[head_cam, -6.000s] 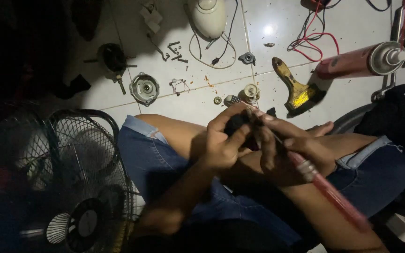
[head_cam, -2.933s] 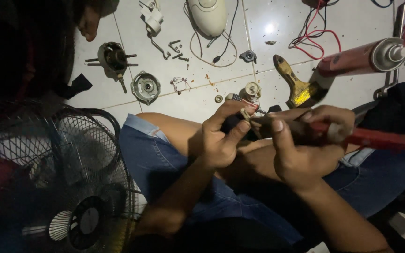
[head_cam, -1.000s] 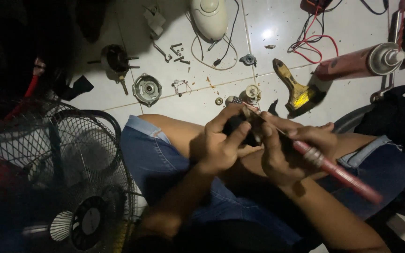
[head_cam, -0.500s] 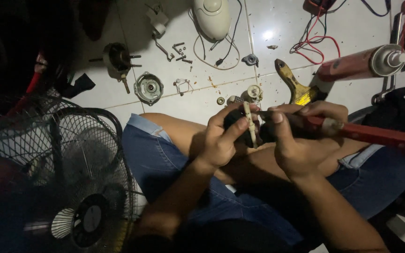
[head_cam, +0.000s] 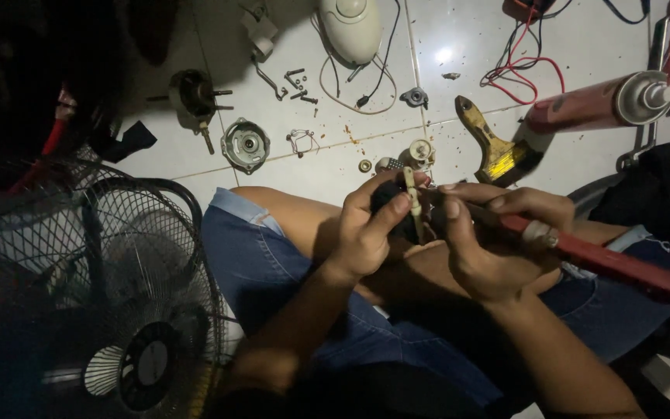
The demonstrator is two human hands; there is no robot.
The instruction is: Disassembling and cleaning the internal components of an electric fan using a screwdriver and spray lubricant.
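Far left of the small dark part (head_cam: 397,213): a wire fan guard (head_cam: 102,264), dark and leaning by the knee in blue shorts.

Up and left of the part, on the white floor (head_cam: 327,167): a round metal cap (head_cam: 246,144) and a few loose screws (head_cam: 298,84).

Just left of the part: left hand (head_cam: 362,233), closed around it, thumb pressed on a pale stick-like piece (head_cam: 412,203) standing up from the part. Best to keep this hold firm and still, low over the thigh, so nothing wobbles.

The part itself: over the lap, between both hands, too dark to see well.

Just right of the part: right hand (head_cam: 490,248), closed around a red-handled tool (head_cam: 606,260), tip touching the part. Hard to tell what kind of tip. Good to push straight along the tool, slow and gentle, never toward the left fingers. A slip could poke the thumb.

Up and right of the part, on the floor: a yellow brush (head_cam: 494,151), red and black wires (head_cam: 525,70), and a pink spray can (head_cam: 595,105) lying on its side.
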